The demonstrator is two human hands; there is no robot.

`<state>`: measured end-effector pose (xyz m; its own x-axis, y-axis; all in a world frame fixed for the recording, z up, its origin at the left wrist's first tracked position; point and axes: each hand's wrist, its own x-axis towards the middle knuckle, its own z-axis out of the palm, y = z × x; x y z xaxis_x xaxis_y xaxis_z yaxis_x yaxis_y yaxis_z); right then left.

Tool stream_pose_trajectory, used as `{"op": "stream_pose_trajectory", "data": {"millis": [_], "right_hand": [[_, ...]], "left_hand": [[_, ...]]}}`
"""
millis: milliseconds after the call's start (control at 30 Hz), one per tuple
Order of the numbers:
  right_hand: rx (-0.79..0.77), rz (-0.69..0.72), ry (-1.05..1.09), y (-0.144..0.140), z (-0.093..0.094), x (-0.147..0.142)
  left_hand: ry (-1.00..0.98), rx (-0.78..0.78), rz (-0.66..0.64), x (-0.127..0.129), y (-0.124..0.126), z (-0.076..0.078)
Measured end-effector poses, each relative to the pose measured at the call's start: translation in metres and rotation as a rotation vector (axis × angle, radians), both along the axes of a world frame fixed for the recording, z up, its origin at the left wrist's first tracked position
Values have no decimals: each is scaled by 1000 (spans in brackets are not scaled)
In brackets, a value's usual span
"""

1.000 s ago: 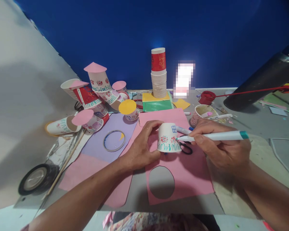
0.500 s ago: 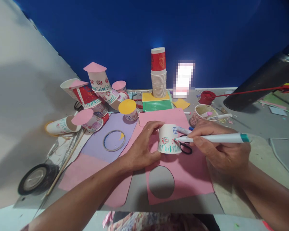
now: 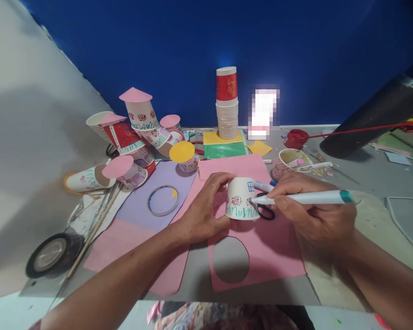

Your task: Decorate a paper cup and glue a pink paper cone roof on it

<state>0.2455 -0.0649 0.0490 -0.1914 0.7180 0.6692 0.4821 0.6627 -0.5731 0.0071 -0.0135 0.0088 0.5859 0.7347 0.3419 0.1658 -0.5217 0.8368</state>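
Observation:
A white paper cup stands upside down, marked with a blue window, red dotted flowers and a green zigzag along its lower rim. My left hand grips it from the left, thumb low and fingers near the top. In my right hand is a white marker with a green end, its tip at a red flower on the cup's right side. Beneath lies pink paper with a round hole cut in it. Black-handled scissors rest partly hidden behind the cup.
Decorated cups with pink paper tops cluster at the back left. A tall stack of paper cups stands at the back. Marker pens sit in a patterned cup. Purple paper bears a tape roll; a dark cylinder leans at right.
The marker's rear end has shifted slightly left as my right hand moves a little, its tip still at the cup. My left hand and the cup stay almost in place.

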Motion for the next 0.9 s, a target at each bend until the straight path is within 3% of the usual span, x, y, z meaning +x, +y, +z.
{"op": "stream_pose_trajectory", "data": {"millis": [500, 900], "right_hand": [[25, -54, -14, 0, 2, 4], [19, -3, -26, 1, 0, 2]], "left_hand": [[-32, -62, -2, 0, 0, -2], [-42, -96, -9, 2, 0, -1]]}}
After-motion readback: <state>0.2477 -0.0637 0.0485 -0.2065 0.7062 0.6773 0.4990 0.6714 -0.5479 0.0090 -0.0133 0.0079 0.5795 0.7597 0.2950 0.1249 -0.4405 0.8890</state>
